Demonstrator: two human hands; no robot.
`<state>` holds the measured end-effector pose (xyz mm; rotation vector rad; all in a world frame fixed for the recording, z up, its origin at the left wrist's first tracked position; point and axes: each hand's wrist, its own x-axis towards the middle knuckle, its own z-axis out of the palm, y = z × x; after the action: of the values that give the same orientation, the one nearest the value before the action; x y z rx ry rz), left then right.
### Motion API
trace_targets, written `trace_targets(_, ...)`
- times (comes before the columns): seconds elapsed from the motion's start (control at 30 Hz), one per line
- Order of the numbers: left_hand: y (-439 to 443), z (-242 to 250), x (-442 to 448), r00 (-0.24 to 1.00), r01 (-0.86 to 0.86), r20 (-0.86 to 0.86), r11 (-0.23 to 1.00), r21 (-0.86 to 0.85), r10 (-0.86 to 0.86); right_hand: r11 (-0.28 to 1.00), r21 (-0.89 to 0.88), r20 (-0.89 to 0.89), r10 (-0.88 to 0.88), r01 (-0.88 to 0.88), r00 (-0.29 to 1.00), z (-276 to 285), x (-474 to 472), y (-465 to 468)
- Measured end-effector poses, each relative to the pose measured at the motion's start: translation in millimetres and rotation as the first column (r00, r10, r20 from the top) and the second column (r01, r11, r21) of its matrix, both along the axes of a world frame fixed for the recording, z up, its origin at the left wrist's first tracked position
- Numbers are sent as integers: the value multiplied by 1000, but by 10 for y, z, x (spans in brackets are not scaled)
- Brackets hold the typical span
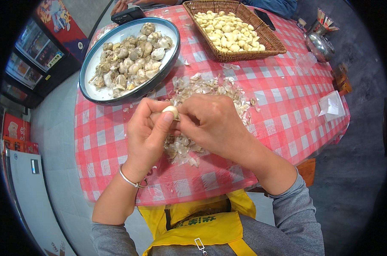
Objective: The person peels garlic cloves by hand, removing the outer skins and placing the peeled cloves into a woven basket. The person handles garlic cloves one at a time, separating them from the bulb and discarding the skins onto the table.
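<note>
Between the thumb and fingers of my left hand [148,128] is a garlic clove [170,111], pale and mostly bare. My right hand [212,123] meets it from the other side, thumb and forefinger pinched together at the clove's edge; whether a bit of skin is caught there is hidden. Under and beyond both hands spreads a heap of papery garlic skins [183,148]. Up to the left, a white basin with a blue rim [84,75] holds unpeeled garlic bulbs [129,65]. A brown wicker basket [271,43] full of peeled cloves [228,33] stands at the far side.
A red-and-white checked cloth under clear plastic covers the table [292,124]. Along the right are a crumpled napkin [332,105], a clear plastic cup [306,62] and a metal pot [319,46]. Phones [127,15] lie at the back, near another person's hand [119,6].
</note>
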<state>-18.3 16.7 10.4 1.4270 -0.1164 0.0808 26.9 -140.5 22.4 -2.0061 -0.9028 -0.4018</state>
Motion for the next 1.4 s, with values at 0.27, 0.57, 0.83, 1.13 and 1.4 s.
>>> trace_targets(0.27, 3, -5, -27, 998, 32, 51, 995, 99, -37, 996, -63, -10, -69, 68, 998, 44, -27, 16)
trace_targets(0.57, 44, 29, 22, 968, 99, -181, 928, -359, -174, 982, 112, -381, -96, 149, 920, 155, -44, 17)
trace_targets(0.83, 55, -19, 42, 984, 24, -155, 925, -380, -89, 997, 74, -355, -5, 33, 935, 58, -21, 68)
trace_targets(1.13, -42, -7, -86, 986, 45, -132, 934, -353, -97, 996, -76, 93, -45, 53, 995, -104, -100, 179)
trace_targets(1.4, -43, 71, -145, 970, 118, -149, 905, -410, -194, 998, 30, 220, -54, 48, 974, -133, -99, 168)
